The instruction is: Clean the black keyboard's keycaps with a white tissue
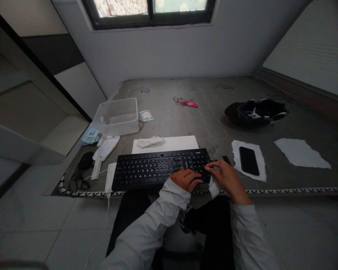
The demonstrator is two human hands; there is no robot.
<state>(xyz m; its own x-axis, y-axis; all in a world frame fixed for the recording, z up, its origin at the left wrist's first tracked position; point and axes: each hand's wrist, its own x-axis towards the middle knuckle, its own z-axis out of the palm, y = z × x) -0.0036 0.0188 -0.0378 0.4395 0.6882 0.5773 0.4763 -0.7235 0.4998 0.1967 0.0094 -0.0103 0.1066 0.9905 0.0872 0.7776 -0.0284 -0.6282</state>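
Observation:
A black keyboard (157, 168) lies at the near edge of a grey mattress (202, 120). My left hand (187, 179) rests on the keyboard's lower right part, its fingers curled onto the keys. My right hand (227, 178) is closed on a white wipe (214, 184) and presses it against the keyboard's right end. A white sheet (180, 143) sits behind the keyboard, with a crumpled white tissue (151, 142) on it.
A black phone (248, 160) lies on torn white paper to the right; another torn paper (301, 153) lies farther right. A black cap (256, 111), a red wrapper (186, 102), a clear plastic tub (116, 117), a black mouse (85, 161) and white cables (108, 180) lie around.

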